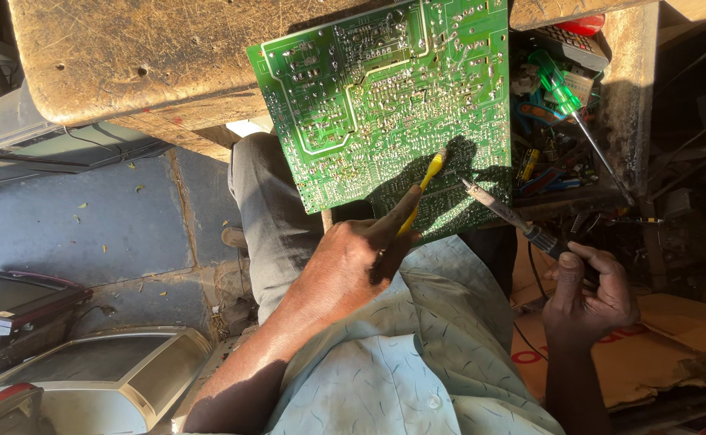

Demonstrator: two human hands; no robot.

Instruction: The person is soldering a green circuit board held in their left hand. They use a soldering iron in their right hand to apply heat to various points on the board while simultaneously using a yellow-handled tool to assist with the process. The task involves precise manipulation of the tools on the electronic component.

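Left hand (353,262) closed in a tight grip around a thin yellow-handled tool (422,190), fingers curled over the handle, tip resting on the solder side of the board. Right hand (590,294) wrapped shut around the dark handle of a slim metal-shafted soldering iron (502,211), shaft pointing toward 10 o'clock, tip touching the board just beside the yellow tool's tip.

One large green printed circuit board (385,97), solder side up, lying tilted across the edge of a worn, scratched wooden counter (127,56), its lower corner hanging over the person's lap. Shadows of both tools falling on the board's lower part.

At 2 o'clock from the board, one green translucent-handled screwdriver (566,95) with a long steel shaft, lying among a clutter of small parts and wires in a tray (550,153); count of those small parts impossible to tell. One grey remote-like keypad (574,44) above it, at 1 o'clock.

Two hands, two held tools, one board, one screwdriver.

At 7 o'clock from the left hand, on the floor, one grey television casing (119,374); at 9 o'clock, one dark screen frame (14,294). Flattened brown cardboard (659,346) under the right hand, at 5 o'clock from the board.
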